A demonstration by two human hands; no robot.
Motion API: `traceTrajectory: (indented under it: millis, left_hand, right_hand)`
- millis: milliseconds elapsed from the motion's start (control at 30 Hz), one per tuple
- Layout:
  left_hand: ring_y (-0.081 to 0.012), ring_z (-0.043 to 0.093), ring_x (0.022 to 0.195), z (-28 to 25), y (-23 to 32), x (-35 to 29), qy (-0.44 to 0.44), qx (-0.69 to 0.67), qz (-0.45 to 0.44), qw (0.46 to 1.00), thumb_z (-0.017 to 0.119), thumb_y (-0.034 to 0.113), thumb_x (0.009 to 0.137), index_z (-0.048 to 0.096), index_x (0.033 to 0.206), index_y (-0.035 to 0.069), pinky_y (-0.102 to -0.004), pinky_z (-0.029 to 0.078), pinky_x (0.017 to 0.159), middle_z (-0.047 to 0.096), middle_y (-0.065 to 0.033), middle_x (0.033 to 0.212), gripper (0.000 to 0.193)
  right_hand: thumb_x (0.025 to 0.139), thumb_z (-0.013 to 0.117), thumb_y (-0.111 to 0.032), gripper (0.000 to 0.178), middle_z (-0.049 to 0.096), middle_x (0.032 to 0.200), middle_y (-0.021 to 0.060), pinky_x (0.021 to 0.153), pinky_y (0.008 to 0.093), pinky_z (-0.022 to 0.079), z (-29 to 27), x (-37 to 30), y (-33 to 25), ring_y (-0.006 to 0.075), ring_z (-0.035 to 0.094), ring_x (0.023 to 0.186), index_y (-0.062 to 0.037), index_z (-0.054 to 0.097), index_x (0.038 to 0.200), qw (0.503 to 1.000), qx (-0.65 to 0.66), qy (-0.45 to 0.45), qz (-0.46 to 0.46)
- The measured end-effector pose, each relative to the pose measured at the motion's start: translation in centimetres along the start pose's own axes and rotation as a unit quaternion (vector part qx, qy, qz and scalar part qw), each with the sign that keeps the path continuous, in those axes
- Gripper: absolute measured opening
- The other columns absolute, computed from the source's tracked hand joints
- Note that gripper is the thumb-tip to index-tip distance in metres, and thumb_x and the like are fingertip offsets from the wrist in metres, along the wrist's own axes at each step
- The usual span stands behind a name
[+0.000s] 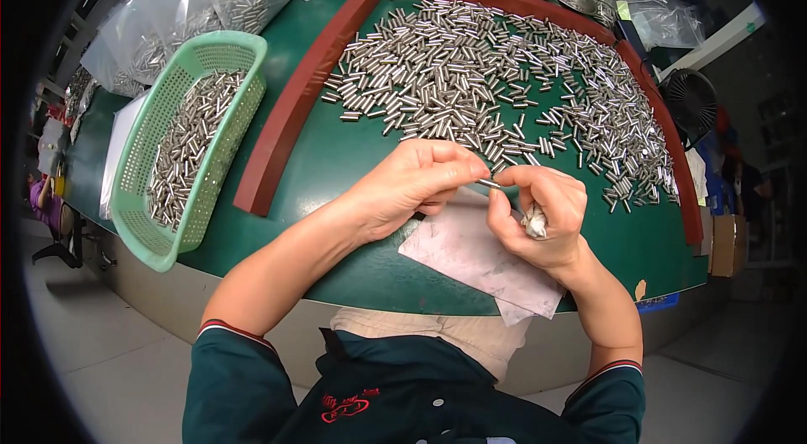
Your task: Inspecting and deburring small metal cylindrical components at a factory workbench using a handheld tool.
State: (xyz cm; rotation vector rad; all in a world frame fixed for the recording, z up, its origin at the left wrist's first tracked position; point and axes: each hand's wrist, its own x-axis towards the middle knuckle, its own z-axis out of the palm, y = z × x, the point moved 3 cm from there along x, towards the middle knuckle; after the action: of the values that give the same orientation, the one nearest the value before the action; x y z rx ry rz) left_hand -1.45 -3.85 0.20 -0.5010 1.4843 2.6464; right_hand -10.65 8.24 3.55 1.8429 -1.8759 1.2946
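Head view shows me both hands close together over the green worktop [336,167]. My left hand [412,183] pinches one small metal pin [489,183] at its fingertips, and the right hand [538,213] touches the other end of this pin while it is clamped on a bundle of pins [533,221] in the palm. A grey sheet [471,255] lies under the hands. The pile of pins [487,74] spreads at 12 o'clock inside a red rim [290,108]; a green basket [189,141] with pins stands at 9 o'clock. I judge the step is checking or collecting one pin. The next move needs a careful pass into the right palm without dropping the bundle.
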Motion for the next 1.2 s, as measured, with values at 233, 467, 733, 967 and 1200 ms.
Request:
traceTrajectory:
  millis: [233, 467, 733, 967, 1200]
  left_hand:
    - [-0.0020, 0.026, 0.047, -0.4, -0.4, 0.2, 0.001, 0.035, 0.007, 0.999, 0.057, 0.015, 0.082, 0.057, 0.083, 0.006, -0.0181, 0.020, 0.043, 0.040, 0.0074, 0.058, 0.010]
    - [-0.0012, 0.029, 0.048, -0.3, -0.3, 0.0, -0.028, 0.005, -0.012, 1.000, 0.058, 0.019, 0.082, 0.058, 0.084, 0.005, -0.0173, 0.022, 0.043, 0.042, 0.0073, 0.058, 0.015]
    - [0.0006, 0.037, 0.050, -0.5, -0.5, 0.1, -0.022, 0.088, 0.020, 0.996, 0.059, 0.022, 0.081, 0.059, 0.084, 0.003, -0.0155, 0.025, 0.044, 0.051, 0.0048, 0.063, 0.018]
    - [-0.0005, 0.034, 0.051, -0.4, -0.1, -0.1, -0.001, 0.070, 0.032, 0.997, 0.060, 0.013, 0.080, 0.059, 0.079, 0.004, -0.0164, 0.025, 0.045, 0.051, 0.0044, 0.064, 0.010]
    - [-0.0029, 0.036, 0.050, -0.8, -0.1, 0.0, 0.007, 0.070, 0.030, 0.997, 0.061, 0.012, 0.078, 0.060, 0.077, 0.003, -0.0178, 0.027, 0.045, 0.052, 0.0025, 0.062, 0.009]
  right_hand:
    - [0.058, 0.063, -0.002, 0.014, 0.048, 0.050, 0.0007, 0.036, 0.0246, 0.032, 0.0, -0.1, 0.1, 0.0122, 0.043, 0.036, -0.0041, 0.055, 0.069, 1.000, 0.002, -0.002, -0.007]
    - [0.058, 0.063, -0.003, 0.013, 0.043, 0.045, 0.0002, 0.036, 0.0250, 0.032, 0.1, 0.0, 0.3, 0.0123, 0.042, 0.035, -0.0045, 0.055, 0.069, 1.000, 0.001, -0.009, 0.008]
    - [0.059, 0.063, -0.004, 0.013, 0.041, 0.044, 0.0000, 0.035, 0.0253, 0.032, 0.2, -0.1, 0.3, 0.0128, 0.041, 0.034, -0.0047, 0.054, 0.068, 1.000, 0.004, -0.007, 0.008]
    - [0.059, 0.063, -0.004, 0.012, 0.040, 0.044, 0.0001, 0.035, 0.0255, 0.031, 0.3, 0.0, 0.2, 0.0130, 0.041, 0.034, -0.0046, 0.054, 0.067, 1.000, 0.000, -0.015, 0.003]
    - [0.058, 0.063, -0.004, 0.012, 0.041, 0.045, 0.0003, 0.035, 0.0252, 0.032, 0.2, -0.1, 0.2, 0.0133, 0.041, 0.034, -0.0048, 0.054, 0.067, 1.000, 0.001, -0.015, 0.006]
